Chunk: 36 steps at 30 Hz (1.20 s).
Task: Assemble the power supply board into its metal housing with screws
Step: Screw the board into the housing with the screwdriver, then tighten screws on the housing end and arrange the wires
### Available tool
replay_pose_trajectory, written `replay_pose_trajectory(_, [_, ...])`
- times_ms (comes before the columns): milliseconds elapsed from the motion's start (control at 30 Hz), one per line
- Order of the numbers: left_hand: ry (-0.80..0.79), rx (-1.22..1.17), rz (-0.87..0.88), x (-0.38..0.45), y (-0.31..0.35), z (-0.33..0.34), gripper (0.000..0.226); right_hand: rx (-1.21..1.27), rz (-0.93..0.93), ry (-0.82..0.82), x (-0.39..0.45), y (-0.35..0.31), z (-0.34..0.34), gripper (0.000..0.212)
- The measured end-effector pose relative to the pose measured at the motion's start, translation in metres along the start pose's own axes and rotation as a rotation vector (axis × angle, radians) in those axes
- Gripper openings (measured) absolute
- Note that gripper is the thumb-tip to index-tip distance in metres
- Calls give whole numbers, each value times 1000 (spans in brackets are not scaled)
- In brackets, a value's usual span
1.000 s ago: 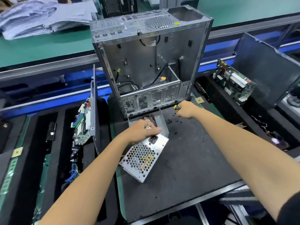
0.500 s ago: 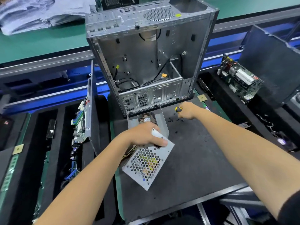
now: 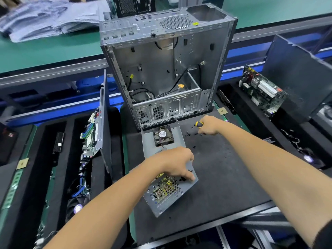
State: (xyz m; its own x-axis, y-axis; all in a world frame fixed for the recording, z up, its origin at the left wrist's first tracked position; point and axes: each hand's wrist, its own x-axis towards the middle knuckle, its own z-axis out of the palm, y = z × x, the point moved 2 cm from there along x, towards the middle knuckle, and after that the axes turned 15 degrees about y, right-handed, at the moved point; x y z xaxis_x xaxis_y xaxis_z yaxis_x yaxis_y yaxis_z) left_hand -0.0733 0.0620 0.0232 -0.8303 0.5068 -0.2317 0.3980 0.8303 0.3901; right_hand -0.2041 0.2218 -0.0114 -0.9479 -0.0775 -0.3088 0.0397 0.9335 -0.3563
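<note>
grey metal makes up the power supply housing (image 3: 170, 193), a box of thin bent sheet. it lies tilted on the black mat (image 3: 224, 186), just in front of the big open computer case (image 3: 167, 69). one end has a wall full of small six-sided holes, and through them you can see the power supply board (image 3: 162, 188) with yellow and green parts inside. the other end has a flap that stands up, with a dark fan (image 3: 163, 136) set in it.

the left hand (image 3: 175, 163) rests on top of the housing with fingers curled over its edge and holds it down. the right hand (image 3: 209, 125) is closed around a screwdriver (image 3: 199, 124) with a yellow and black handle, right by the little black screws (image 3: 195, 134) spread on the mat.

i think the box is stiff and not too heavy, but the cut edges may be sharp, so flat sides and folded rims are the best places to hold. bare metal on the mat should not slide much, since the mat looks soft and fuzzy. the board inside looks easy to break, so fingers should stay off its parts. the screws are tiny and round and would roll or slip away with ease; pinching one between two fingertips seems the sure way.

green circuit boards sit in black trays on both sides.
</note>
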Motion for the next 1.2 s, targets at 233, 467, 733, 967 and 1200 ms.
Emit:
replay_pose_trajectory(233, [-3, 32, 62, -10, 16, -2, 46, -3, -45, -15, -1, -12, 4, 25])
replay_pose_trajectory(467, [87, 130, 59, -18, 13, 6, 38, 109, -232, -134, -17, -52, -2, 22])
replay_pose_trajectory(733, [194, 140, 59, -22, 13, 25, 29, 33, -624, -180, -57, -133, 20, 15])
replay_pose_trajectory(967, [270, 155, 6, -12, 24, 49, 32, -349, -824, -64, -69, -146, 49, 43])
replay_pose_trajectory(1200, [228, 149, -57, -7, 30, 74, 23, -369, -854, -25, -76, -134, 52, 42])
